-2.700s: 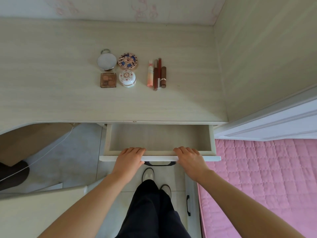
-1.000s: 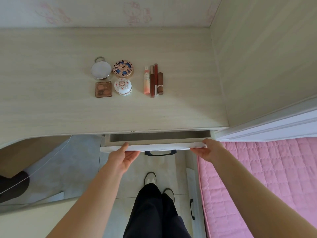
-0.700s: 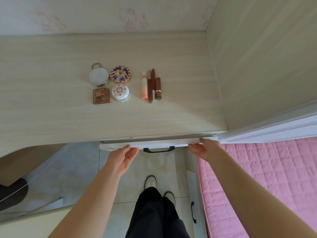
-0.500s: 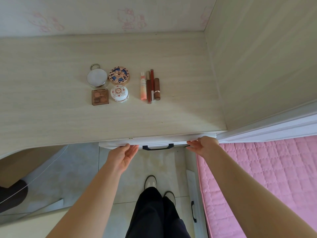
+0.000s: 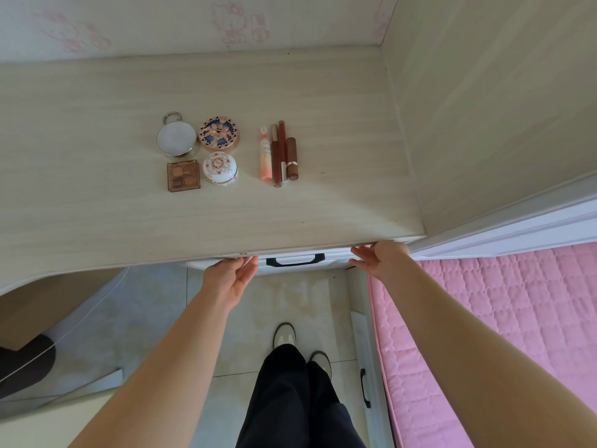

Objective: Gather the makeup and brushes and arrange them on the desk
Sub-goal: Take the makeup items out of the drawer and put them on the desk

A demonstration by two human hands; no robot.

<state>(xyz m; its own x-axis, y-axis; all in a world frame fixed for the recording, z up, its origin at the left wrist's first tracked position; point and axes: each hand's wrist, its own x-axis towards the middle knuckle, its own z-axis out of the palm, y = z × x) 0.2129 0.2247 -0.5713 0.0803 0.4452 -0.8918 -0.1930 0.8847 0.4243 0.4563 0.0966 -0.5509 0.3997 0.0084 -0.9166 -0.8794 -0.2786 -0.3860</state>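
While my left hand and right hand, fingers straight and holding nothing, meet the white drawer front below the desk edge, four compacts sit grouped mid-desk, with lip tubes in a row just beside them.

A: How is the light?
B: Bright, soft and even across the desk; colours look slightly washed, and I cannot tell where it comes from.
A: Shadows?
B: Thin, faint ones hug the compacts; deeper shade lies below the desk's front edge on the floor.
A: Sharpness?
B: Crisp in the middle. Toward the borders the wide lens bends the desk edge and stretches the arms, and the wall prints look pale
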